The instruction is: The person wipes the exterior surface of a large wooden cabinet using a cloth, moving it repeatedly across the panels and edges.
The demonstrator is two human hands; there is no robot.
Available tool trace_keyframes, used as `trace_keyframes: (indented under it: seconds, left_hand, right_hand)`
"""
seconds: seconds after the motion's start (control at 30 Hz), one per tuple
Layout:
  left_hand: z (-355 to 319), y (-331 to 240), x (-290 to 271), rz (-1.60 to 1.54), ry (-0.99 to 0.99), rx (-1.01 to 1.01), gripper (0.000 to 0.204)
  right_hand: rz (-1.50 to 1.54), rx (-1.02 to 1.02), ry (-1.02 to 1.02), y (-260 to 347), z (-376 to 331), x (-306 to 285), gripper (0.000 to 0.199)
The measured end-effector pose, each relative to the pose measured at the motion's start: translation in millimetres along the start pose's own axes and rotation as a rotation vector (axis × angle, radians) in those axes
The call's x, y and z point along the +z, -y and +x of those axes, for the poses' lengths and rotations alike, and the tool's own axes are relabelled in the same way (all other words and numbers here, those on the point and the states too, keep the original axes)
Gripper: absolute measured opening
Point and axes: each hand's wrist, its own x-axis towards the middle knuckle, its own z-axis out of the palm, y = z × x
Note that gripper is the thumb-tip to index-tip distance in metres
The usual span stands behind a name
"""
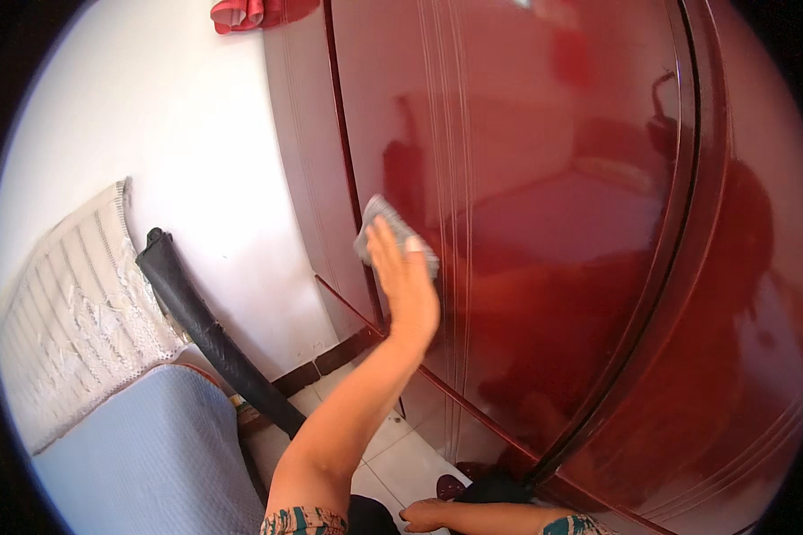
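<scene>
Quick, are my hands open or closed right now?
Left hand: open, flat over a gray cloth against the red door.
Right hand: cannot tell if open or closed.

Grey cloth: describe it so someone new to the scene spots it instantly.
Start at the large glossy dark-red cabinet. In front of its left part is the left hand, with the cloth beneath it. It is small and grey, unlike the bigger pale-blue cover and cream striped textile at far left.
</scene>
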Motion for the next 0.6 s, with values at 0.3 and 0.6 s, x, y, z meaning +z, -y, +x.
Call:
trace_keyframes:
  seconds: [0.3,0.6]
  left_hand:
    - [-72,-111,28,0.197,0.394,1.214,0.06]
    - [29,-27,-1,0.22,0.027,0.835,0.063]
  right_hand:
    - [-0.017,0.015,0.004,5,-11,-4,0.038]
    - [0.004,0.022,-0.024,-1,-1,7,0.037]
